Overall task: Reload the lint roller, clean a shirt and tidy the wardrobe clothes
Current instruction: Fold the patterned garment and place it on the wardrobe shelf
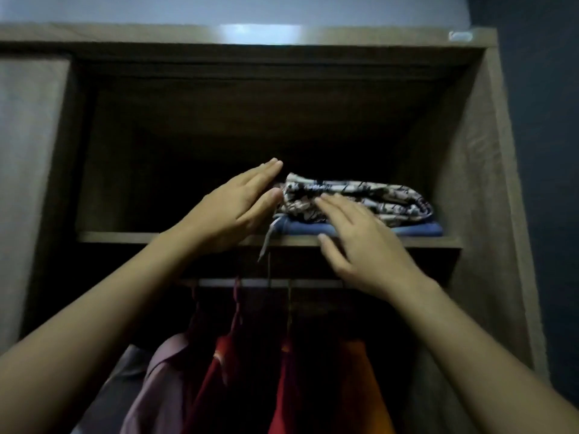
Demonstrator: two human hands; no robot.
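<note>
A folded patterned cloth, cream with dark print, lies on top of a folded blue garment on the upper wardrobe shelf. My left hand is flat with straight fingers, its fingertips against the left end of the patterned cloth. My right hand reaches in from the front with straight fingers laid on the front of the patterned cloth, the thumb down by the shelf edge. A pale drawstring hangs from the stack over the shelf edge.
Below the shelf a hanging rail carries several garments: a pink shirt, a red one and an orange one. The wardrobe's wooden side wall stands at the right. The left half of the shelf is dark.
</note>
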